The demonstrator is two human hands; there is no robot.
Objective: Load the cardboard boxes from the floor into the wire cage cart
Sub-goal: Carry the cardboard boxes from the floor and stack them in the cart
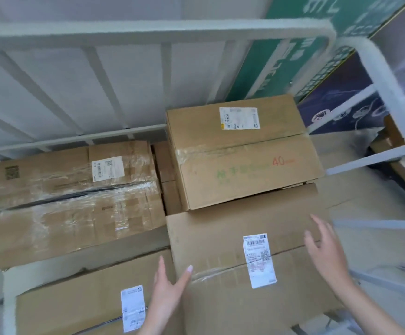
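Labelled cardboard box [220,238] lies in the wire cage cart [148,35] directly between the hands, seam [220,266] running hand to hand; left hand [167,293] and right hand [324,252] both spread open at its side edges, holding nothing, equally near.

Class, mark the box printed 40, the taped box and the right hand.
box printed 40 [243,163]: head view, top face.
taped box [73,206]: head view, taped top.
right hand [327,253]: head view, hand's middle.
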